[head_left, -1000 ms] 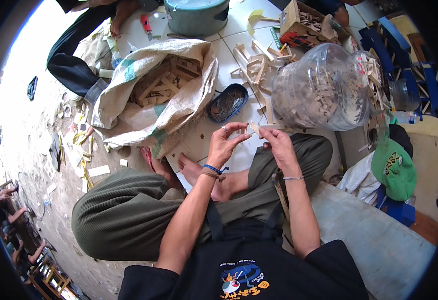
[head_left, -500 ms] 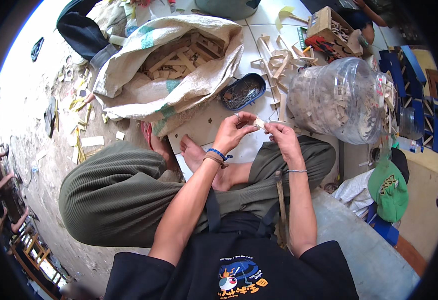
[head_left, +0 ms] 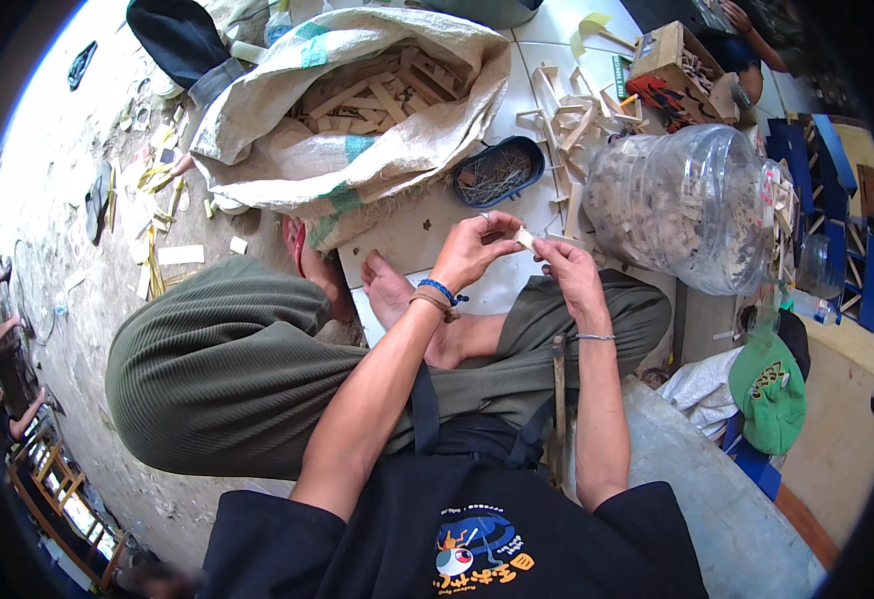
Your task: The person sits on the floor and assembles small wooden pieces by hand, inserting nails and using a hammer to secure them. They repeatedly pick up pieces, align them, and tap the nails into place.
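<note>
A small pale wooden piece (head_left: 525, 239) is pinched between my two hands, above the white tiles in front of my crossed legs. Its left end sits in the fingertips of my left hand (head_left: 478, 250), which has a ring and a blue bracelet at the wrist. My right hand (head_left: 573, 272) grips the other end with thumb and fingers. Just beyond my hands lies a dark blue oval dish (head_left: 500, 175) of thin nails or pins. Whether anything else is in my fingers is too small to make out.
A large woven sack (head_left: 257, 150) full of wood offcuts (head_left: 377, 100) stands ahead on the left. To the right lie a clear plastic jug (head_left: 676, 205), joined wooden strips (head_left: 577, 125) and a cardboard box (head_left: 661, 60). A green cap (head_left: 768, 394) hangs at the far right. Another person's hand (head_left: 736, 17) shows at the top right.
Both hands still hold the wooden piece, which now shows tilted differently between the fingertips. The view has shifted slightly, so the sack and dish appear further right.
</note>
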`<state>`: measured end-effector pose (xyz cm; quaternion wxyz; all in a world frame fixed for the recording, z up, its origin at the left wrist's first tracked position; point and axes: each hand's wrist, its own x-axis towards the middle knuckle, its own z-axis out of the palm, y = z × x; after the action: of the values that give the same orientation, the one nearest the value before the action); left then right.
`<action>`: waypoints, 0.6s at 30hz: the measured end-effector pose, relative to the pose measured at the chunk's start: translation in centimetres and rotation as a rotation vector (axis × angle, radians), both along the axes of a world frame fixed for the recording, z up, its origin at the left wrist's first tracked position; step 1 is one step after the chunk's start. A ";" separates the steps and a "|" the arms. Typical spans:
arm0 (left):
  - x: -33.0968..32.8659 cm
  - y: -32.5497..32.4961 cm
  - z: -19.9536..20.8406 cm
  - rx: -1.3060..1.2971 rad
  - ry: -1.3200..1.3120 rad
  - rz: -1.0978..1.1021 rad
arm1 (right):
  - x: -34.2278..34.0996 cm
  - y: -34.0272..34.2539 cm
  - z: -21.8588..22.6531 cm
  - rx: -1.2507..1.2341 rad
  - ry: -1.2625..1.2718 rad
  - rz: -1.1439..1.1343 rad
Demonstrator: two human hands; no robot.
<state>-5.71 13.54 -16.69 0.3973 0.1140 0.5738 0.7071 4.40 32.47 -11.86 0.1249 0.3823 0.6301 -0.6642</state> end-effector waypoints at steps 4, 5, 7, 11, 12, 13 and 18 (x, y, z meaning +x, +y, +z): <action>-0.3 -0.1 0.4 -0.018 0.040 -0.023 | 0.1 0.0 0.0 0.015 -0.002 -0.002; -0.4 -0.2 0.6 -0.043 0.038 -0.040 | 0.1 -0.1 0.0 0.018 -0.005 -0.003; -0.6 -0.5 1.2 -0.105 0.155 -0.068 | 0.1 -0.2 0.2 0.025 -0.009 -0.001; -0.8 -0.9 2.6 -0.103 0.274 -0.044 | 0.1 -0.3 0.5 0.031 -0.011 0.006; -0.9 -1.0 2.8 -0.127 0.279 -0.057 | 0.1 -0.3 0.5 0.028 -0.003 0.008; -1.0 -1.0 2.9 -0.143 0.293 -0.065 | 0.1 -0.4 0.6 0.032 -0.009 0.008; -1.1 -0.9 2.5 -0.170 0.309 -0.073 | -0.1 -0.4 0.6 0.035 -0.020 0.013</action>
<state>-6.83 12.69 -14.21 0.3380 0.2083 0.6813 0.6150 4.34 32.07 -11.30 0.1291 0.3869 0.6427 -0.6485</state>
